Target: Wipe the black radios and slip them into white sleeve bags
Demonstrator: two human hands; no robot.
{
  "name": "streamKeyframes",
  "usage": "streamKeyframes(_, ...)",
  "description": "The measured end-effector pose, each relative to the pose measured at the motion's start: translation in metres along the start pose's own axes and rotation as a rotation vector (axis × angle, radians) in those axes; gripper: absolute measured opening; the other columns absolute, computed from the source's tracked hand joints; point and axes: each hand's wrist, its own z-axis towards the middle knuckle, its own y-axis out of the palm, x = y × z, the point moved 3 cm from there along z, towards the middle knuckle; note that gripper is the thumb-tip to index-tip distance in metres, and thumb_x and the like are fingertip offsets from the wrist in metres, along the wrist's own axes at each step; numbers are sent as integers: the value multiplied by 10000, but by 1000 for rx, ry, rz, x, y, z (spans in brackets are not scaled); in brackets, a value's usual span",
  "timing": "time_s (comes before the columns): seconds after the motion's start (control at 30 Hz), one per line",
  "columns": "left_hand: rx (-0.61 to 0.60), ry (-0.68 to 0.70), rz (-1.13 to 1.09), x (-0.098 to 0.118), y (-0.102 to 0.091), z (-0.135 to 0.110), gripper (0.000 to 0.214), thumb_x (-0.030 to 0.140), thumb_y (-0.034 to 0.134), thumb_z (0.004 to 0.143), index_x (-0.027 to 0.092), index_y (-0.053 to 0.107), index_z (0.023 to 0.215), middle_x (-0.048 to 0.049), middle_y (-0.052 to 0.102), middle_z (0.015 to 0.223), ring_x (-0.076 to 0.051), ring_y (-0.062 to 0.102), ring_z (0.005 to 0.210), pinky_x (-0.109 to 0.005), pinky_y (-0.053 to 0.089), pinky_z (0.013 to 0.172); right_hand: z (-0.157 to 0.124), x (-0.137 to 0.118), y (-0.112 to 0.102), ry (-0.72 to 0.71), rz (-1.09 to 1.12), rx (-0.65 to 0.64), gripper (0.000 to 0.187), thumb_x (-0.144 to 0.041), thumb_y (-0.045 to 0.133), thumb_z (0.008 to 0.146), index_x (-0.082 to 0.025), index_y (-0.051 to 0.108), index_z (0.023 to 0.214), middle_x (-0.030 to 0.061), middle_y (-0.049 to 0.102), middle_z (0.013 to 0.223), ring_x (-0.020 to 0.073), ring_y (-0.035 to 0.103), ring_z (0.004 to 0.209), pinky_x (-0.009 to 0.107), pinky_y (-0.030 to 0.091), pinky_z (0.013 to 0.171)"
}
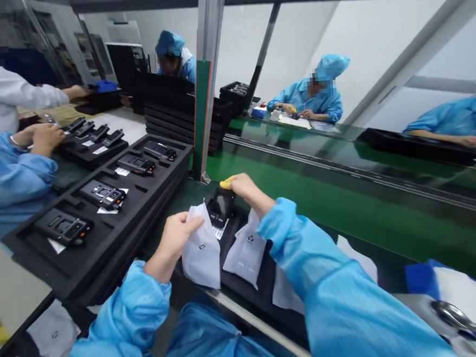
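Near the counter's front edge, the left hand (172, 238) pinches a small white pouch (202, 251) by its upper corner; the pouch hangs long axis upright, a small recycling mark on its face. Just beyond, the right hand (244, 189), arm stretched forward, closes its fingers on a black device (220, 208), one fingertip capped in yellow. The device lies lengthwise pointing away, over a black tray (245, 286). Farther left, a black tray of devices (97, 210).
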Motion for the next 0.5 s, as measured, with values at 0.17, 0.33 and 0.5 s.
streamKeyframes(0.17,-15,18,60,8,4,-7,349,416,840,437,130,680,560,7,612,506,-105,501,450,-210,348,446,-18,-5,-56,-95,180,221,187,-291,671,744,-164,720,872,19,740,894,162,663,906,282,510,835)
streamKeyframes(0.33,-96,35,87,19,20,-17,333,291,855,394,158,728,672,-19,708,663,-164,616,599,-253,454,573,-50,-26,-99,-388,663,413,103,-238,714,666,-184,722,753,-16,731,818,142,668,838,301,526,842)
streamKeyframes(0.5,-114,69,144,28,29,-26,343,321,883,384,158,728,643,-20,702,623,-165,608,573,-270,464,573,-79,-40,-96,-469,811,364,179,-364,766,649,-206,722,722,-15,729,823,147,669,842,313,533,853)
